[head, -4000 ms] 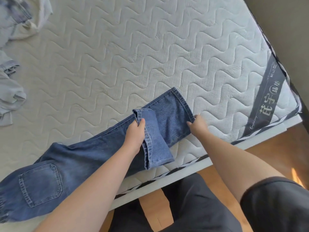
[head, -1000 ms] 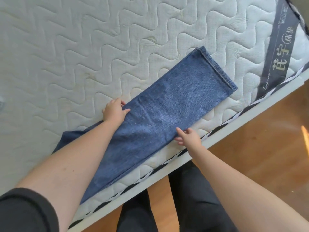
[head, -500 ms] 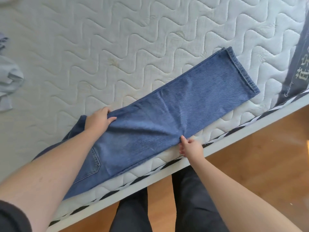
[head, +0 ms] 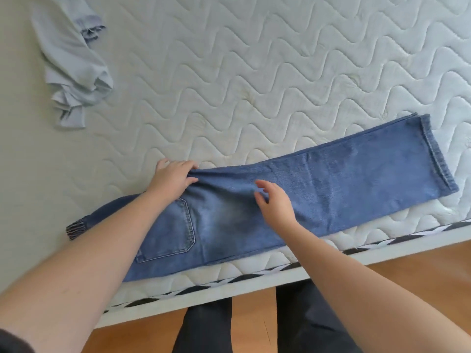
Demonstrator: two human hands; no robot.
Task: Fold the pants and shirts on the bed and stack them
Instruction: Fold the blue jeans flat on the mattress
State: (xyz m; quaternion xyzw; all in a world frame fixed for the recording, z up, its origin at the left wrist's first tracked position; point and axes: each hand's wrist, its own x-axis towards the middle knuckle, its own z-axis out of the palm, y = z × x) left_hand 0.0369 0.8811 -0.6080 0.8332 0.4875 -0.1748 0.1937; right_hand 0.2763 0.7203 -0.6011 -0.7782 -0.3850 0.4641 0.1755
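The blue jeans (head: 293, 200) lay lengthwise along the near edge of the bed (head: 254, 72), one leg stacked on the other, hems lined up at the right end and the waistband toward the left. That looked like the first fold only; the cross folds into a compact bundle were, by my judgement, not yet made. The left hand (head: 173, 178) gripped the far edge of the denim near the seat, its fingers curled on a bunched ridge of cloth. The right hand (head: 274, 203) hung over the thigh area, fingers loosely bent and grasping nothing; whether the tips touched the cloth I could not tell. A pale crumpled shirt (head: 74, 70) lay unfolded at the far left of the mattress, well apart from the jeans. No stack was visible, and no container was in view.
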